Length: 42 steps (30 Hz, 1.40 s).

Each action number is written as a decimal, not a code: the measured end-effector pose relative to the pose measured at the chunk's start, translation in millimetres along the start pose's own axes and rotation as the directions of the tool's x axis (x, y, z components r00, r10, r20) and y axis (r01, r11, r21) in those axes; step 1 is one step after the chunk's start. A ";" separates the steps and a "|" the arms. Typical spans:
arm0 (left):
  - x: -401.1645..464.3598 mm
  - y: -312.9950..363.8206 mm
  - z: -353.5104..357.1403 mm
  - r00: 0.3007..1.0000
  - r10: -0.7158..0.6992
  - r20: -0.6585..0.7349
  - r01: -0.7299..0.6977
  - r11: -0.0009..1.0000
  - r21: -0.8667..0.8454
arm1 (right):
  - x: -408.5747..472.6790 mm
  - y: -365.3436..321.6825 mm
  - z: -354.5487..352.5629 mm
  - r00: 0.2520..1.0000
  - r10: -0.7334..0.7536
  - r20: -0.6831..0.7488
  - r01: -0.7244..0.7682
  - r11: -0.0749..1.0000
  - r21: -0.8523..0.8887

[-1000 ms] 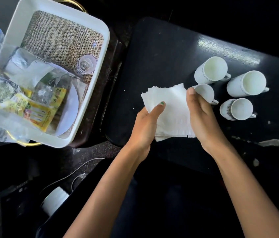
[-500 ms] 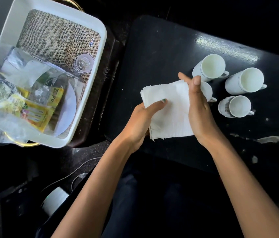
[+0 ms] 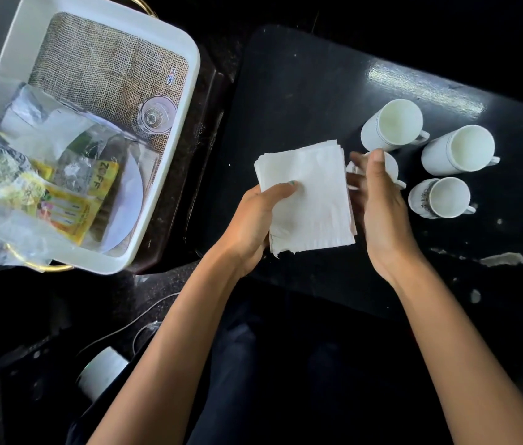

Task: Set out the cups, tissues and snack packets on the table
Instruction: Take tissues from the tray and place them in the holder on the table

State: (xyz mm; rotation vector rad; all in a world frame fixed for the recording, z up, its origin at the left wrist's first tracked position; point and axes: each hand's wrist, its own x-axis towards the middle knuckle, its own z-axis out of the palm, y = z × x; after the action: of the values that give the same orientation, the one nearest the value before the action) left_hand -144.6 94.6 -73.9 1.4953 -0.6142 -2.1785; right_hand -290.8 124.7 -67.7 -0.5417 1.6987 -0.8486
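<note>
A: Tissue stack (image 3: 311,200) held above near edge of black bench (image 3: 285,91). Roughly square, tilted; no clear long axis, ragged edge nearest.

B: Left hand (image 3: 253,220)?

A: Reaching in from lower left, thumb curled over top sheet, fingers beneath. Gripping stack at its lower left corner.

B: Right hand (image 3: 379,203)?

A: Just right of stack, fingers fairly straight and pointing away. Pinching a single tissue, or merely touching it: cannot tell.

B: Beyond?

A: Four white cups (image 3: 456,149) upright on bench, clustered behind right hand, handles to the right. Farther left, white tray (image 3: 186,123) off bench, holding snack packets (image 3: 70,200).
</note>
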 end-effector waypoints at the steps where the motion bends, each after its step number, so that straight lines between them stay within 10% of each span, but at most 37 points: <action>1: -0.4 0.6 0.5 1.000 -0.002 0.000 0.002 1.000 -0.001 | -2.1 1.8 0.9 0.999 0.007 0.044 -0.006 1.000 -0.022; 16: 3.5 18.5 6.5 0.995 0.043 -0.088 -0.025 0.980 0.198 | -4.6 0.3 -1.6 0.997 -0.057 0.047 0.057 0.998 -0.005; 27: 16.2 8.0 44.0 0.902 0.324 -0.286 -0.167 0.871 0.462 | 2.5 9.6 -33.1 0.941 -0.096 -0.324 0.116 0.992 0.041; 42: 9.3 -67.5 279.0 0.900 0.426 0.094 -0.374 0.641 0.670 | -64.8 47.3 -218.1 0.724 -0.039 -0.689 0.240 0.950 0.199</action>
State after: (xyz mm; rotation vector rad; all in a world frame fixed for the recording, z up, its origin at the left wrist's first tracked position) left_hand -416.2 177.0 -30.0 1.5369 -1.6819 -1.5938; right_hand -477.3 259.1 -33.7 -0.1581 2.1581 -1.5085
